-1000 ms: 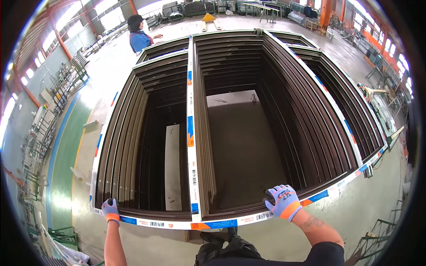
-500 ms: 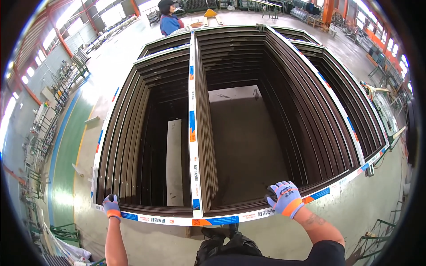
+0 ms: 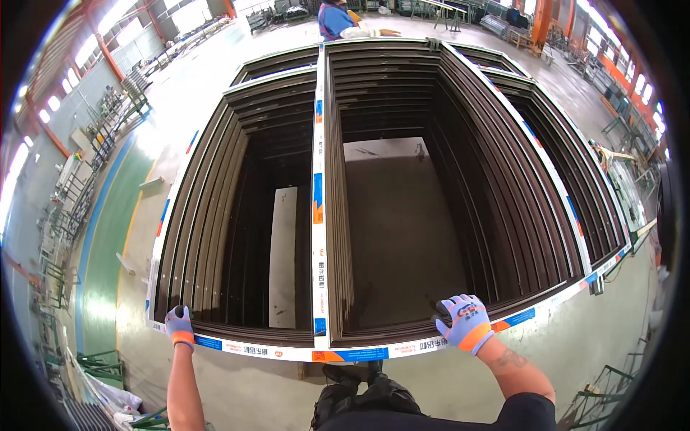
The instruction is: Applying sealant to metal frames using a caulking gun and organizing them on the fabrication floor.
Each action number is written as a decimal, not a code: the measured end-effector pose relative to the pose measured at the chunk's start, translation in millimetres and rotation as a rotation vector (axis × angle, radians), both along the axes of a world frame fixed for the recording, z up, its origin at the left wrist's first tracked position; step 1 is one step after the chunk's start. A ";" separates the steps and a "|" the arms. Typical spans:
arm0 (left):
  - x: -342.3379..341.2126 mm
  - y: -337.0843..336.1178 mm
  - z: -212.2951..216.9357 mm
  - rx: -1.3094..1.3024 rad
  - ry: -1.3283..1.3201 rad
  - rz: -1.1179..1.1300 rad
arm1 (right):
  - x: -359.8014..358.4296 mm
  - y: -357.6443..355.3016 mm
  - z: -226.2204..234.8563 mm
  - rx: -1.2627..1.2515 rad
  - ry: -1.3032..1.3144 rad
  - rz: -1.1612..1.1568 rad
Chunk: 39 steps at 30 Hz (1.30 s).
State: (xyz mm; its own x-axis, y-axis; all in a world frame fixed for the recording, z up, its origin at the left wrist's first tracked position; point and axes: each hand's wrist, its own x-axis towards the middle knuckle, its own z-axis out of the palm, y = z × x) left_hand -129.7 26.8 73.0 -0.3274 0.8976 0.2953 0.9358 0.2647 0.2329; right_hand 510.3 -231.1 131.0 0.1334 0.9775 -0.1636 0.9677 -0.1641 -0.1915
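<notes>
A stack of large dark brown metal window frames (image 3: pixel 208 208) fills the middle, each divided by crossbars into several openings. The uppermost frame (image 3: pixel 318 251) carries white protective film with blue and orange print on its faces. At the near left corner my left hand (image 3: pixel 180 325), in a lavender and orange glove with dark fingertips, is closed over that frame's near rail. My right hand (image 3: pixel 465 322), gloved alike, grips the same rail right of the central bar. Its thumb lies on the inner side; the fingers' undersides are hidden.
Beyond the far edge stands a co-worker in blue (image 3: pixel 336 21), one forearm stretched along the stack. A green floor lane (image 3: pixel 108 237) runs at left. Metal racks (image 3: pixel 65 215) line the left wall, and green metal stands (image 3: pixel 100 370) are at lower left. An orange column (image 3: pixel 541 25) rises far right.
The co-worker has moved right along the far edge, from left of the central bar to beyond it. My view has shifted slightly; both my hands keep their hold on the near rail.
</notes>
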 end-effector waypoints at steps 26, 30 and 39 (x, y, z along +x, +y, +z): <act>-1.5 1.7 -1.6 -0.077 -0.047 0.043 | 1.0 0.0 -1.4 0.034 0.027 -0.006; -8.1 6.0 -5.7 -0.123 -0.076 0.061 | -0.1 -0.1 3.3 0.022 0.021 -0.008; -16.3 5.9 -14.5 -0.052 -0.065 0.081 | 0.7 2.0 8.2 -0.071 -0.013 0.008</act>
State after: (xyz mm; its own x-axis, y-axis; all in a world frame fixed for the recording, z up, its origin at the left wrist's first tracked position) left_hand -146.0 32.7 58.5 -0.4167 0.8807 0.2250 0.8941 0.3524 0.2765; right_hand 511.0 -229.1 139.1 0.1281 0.9646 -0.2304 0.9713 -0.1689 -0.1672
